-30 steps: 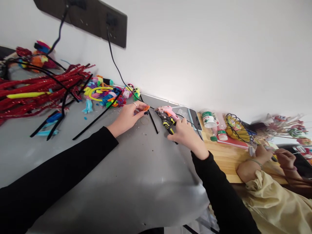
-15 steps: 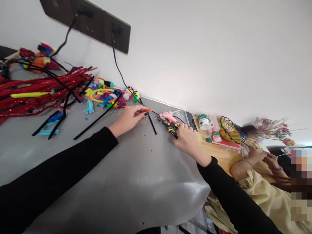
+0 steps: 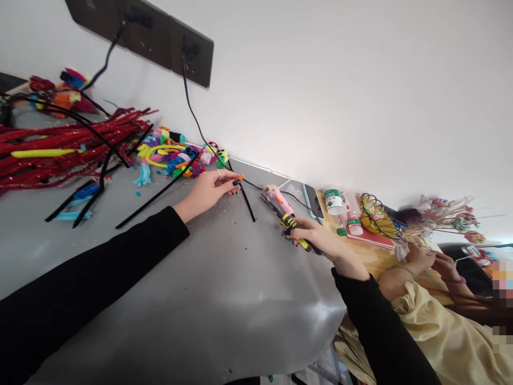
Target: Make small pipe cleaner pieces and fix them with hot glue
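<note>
Left hand (image 3: 212, 191): fingers pinched on orange piece (image 3: 240, 177), above grey counter (image 3: 192, 299). Right hand (image 3: 316, 238): fingers wrapped round yellow-black handles of pliers (image 3: 290, 222). Pliers just beside pink glue gun (image 3: 284, 203). Black stem (image 3: 247, 202) between hands, on counter.

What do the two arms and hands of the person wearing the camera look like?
Both arms have long, plain black fabric sleeves ending near the wrists. The left hand wears a thin silver-coloured ring. Both it and the right hand have dark-painted nails.
</note>
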Tool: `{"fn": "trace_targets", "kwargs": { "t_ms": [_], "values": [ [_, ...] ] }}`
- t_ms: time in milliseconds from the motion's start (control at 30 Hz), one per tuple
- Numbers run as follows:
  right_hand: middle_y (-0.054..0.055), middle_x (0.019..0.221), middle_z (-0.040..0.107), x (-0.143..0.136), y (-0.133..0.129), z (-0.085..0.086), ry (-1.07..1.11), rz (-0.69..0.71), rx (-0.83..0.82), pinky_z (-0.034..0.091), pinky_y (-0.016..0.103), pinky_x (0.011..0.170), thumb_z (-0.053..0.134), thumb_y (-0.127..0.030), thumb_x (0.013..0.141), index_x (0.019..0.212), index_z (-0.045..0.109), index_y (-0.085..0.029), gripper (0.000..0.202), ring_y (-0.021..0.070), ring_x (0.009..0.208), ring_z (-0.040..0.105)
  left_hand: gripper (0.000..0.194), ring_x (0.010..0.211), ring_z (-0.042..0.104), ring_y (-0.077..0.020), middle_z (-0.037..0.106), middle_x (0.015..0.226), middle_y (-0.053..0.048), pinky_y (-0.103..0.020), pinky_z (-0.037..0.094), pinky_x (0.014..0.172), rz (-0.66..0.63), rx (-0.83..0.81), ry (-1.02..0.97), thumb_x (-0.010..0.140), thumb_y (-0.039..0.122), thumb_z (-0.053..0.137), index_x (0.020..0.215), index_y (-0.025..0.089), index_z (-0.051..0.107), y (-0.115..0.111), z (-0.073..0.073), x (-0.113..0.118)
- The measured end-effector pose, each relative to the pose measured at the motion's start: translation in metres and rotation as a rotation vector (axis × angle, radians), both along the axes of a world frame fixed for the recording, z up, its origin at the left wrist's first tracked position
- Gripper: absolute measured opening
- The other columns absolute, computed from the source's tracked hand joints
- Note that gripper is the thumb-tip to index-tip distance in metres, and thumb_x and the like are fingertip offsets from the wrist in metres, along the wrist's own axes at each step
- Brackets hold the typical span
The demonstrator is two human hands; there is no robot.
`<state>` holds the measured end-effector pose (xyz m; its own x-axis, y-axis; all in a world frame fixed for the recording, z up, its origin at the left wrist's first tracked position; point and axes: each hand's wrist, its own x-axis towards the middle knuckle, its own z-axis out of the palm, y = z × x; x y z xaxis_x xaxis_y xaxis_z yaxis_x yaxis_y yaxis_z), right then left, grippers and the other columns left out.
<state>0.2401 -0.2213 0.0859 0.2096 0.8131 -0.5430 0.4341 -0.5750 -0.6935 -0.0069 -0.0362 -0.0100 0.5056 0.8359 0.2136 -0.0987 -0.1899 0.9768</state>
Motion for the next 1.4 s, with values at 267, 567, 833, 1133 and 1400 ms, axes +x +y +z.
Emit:
{"fn": "trace_targets", "kwargs": {
  "t_ms": [267,567,833,1133,1400],
  "values": [
    [0.009,0.082,0.077,-0.001,0.045,0.007,0.421,0.113,-0.23,0.057,0.029,0.058,0.074,-0.05,0.073,0.077,0.073,-0.018,0.032,0.0199,0.064,0.071,0.054,0.094,0.079,-0.0282,0.08,0.112,-0.016,-0.04,0.068,0.085,0.09,-0.016,-0.04,0.079,0.055,0.085,0.111,0.012,0.078,0.006,0.0,-0.003],
    [0.009,0.084,0.078,0.0,0.028,0.012,0.375,0.223,-0.288,0.057,0.027,0.053,0.078,-0.048,0.076,0.079,0.07,-0.019,0.03,0.0201,0.062,0.073,0.05,0.095,0.08,-0.0281,0.081,0.114,-0.016,-0.038,0.068,0.087,0.098,0.0,-0.07,0.08,0.051,0.085,0.11,0.011,0.079,0.004,0.003,-0.003],
    [0.01,0.083,0.079,-0.001,0.066,0.009,0.575,-0.02,-0.052,0.065,0.04,0.071,0.067,-0.045,0.084,0.086,0.062,-0.019,0.026,0.0263,0.069,0.077,0.049,0.096,0.08,-0.0282,0.081,0.112,-0.016,-0.036,0.068,0.083,0.147,-0.026,-0.041,0.081,0.05,0.083,0.112,0.012,0.079,0.004,0.007,-0.005],
    [0.013,0.08,0.078,-0.02,0.099,0.021,0.561,0.052,-0.31,0.063,0.041,0.08,0.058,-0.048,0.087,0.076,0.061,-0.019,0.031,0.0263,0.075,0.076,0.056,0.1,0.079,-0.0299,0.081,0.114,-0.016,-0.04,0.068,0.088,0.151,0.007,-0.035,0.077,0.06,0.086,0.107,0.013,0.078,0.009,0.007,-0.009],
    [0.009,0.069,0.07,-0.023,0.093,0.032,0.509,0.005,-0.161,0.064,0.044,0.078,0.063,-0.049,0.086,0.066,0.055,-0.023,0.034,0.0298,0.078,0.077,0.047,0.097,0.079,-0.0287,0.081,0.111,-0.015,-0.037,0.067,0.084,0.143,0.013,-0.014,0.082,0.051,0.083,0.11,0.013,0.079,0.006,0.009,-0.008]
  ]
}}
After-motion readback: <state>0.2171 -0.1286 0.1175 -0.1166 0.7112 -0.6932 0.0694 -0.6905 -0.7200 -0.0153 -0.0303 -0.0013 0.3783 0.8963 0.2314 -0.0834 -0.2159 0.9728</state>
